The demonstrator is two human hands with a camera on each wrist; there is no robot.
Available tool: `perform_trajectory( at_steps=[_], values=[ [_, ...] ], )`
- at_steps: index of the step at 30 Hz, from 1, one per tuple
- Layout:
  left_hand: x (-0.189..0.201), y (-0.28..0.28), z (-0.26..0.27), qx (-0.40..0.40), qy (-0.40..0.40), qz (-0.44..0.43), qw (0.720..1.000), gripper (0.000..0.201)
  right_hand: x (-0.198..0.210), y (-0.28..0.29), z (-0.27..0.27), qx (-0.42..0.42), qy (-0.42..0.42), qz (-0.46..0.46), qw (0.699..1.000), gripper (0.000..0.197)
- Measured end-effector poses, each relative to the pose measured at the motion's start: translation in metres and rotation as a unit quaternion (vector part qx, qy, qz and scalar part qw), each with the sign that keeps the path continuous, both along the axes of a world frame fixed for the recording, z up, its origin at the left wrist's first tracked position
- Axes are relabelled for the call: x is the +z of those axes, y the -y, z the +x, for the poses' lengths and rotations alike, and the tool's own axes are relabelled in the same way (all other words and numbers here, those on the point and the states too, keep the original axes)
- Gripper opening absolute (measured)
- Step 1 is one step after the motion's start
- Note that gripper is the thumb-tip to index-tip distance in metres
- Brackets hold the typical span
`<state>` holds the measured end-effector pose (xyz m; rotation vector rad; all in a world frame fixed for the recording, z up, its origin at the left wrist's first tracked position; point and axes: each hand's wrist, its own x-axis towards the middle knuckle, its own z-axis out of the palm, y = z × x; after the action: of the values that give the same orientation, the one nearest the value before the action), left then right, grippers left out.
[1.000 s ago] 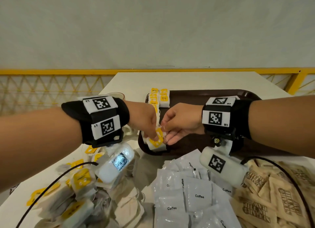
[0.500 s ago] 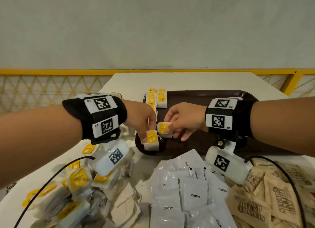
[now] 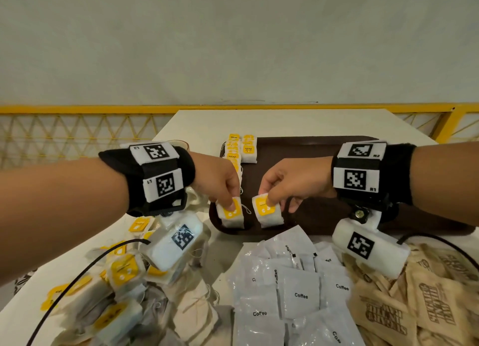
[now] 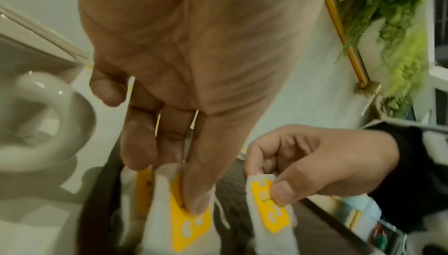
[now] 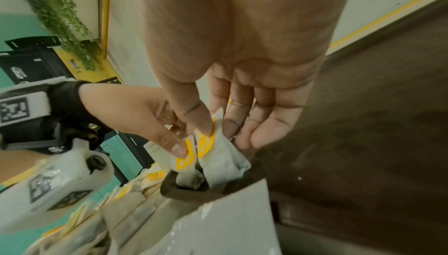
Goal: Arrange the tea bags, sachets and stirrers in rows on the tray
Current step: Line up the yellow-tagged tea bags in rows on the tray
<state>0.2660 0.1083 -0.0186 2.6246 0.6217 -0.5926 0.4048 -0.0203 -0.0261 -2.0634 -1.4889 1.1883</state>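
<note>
A person's two hands work at the near left corner of a brown tray (image 3: 324, 148) on a white worktop (image 3: 202, 123). The left hand (image 3: 220, 182) pinches a yellow-labelled tea bag (image 3: 231, 212) between thumb and fingers (image 4: 196, 199), holding it at the tray's near left rim. The right hand (image 3: 290, 182) pinches a second tea bag (image 3: 267, 211) by its upper edge, just beside the first; its other fingers hang loosely spread.

A second ago both hands met over a single spot at that corner; since then they have drawn apart, and each tea bag now hangs side by side, low over the tray. This suggests the pair is about to be set down as the near end of two rows.

At the tray's far left corner, more tea bags (image 3: 241, 148) already lie in two short columns. Nearer than the tray, loose tea bags (image 3: 121, 270), white coffee sachets (image 3: 300, 294) and brown sugar sachets (image 3: 414, 307) wait in heaps. No stirrers are visible.
</note>
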Motion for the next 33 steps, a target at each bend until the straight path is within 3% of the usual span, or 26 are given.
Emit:
perform_trajectory(
  at_steps=[8, 14, 24, 30, 33],
  values=[
    [0.001, -0.001, 0.004, 0.012, -0.001, 0.054, 0.998, 0.018, -0.002, -0.005, -0.014, 0.050, -0.033, -0.031, 0.998, 0.020],
    [0.010, -0.001, 0.002, 0.035, 0.010, 0.065, 0.997, 0.032, -0.005, -0.019, -0.027, 0.082, 0.027, -0.068, 0.994, 0.027],
    [0.003, -0.001, 0.005, 0.044, 0.051, 0.090, 0.994, 0.025, -0.009, -0.023, -0.030, 0.090, 0.016, -0.073, 0.993, 0.028],
    [0.013, -0.003, 0.003, 0.030, 0.078, 0.109, 0.991, 0.004, -0.002, -0.023, -0.024, 0.057, -0.037, -0.015, 0.998, 0.015],
    [0.016, -0.001, -0.003, 0.011, 0.032, 0.073, 0.997, 0.016, -0.009, -0.023, -0.028, 0.042, -0.050, -0.001, 0.998, 0.013]
  ],
)
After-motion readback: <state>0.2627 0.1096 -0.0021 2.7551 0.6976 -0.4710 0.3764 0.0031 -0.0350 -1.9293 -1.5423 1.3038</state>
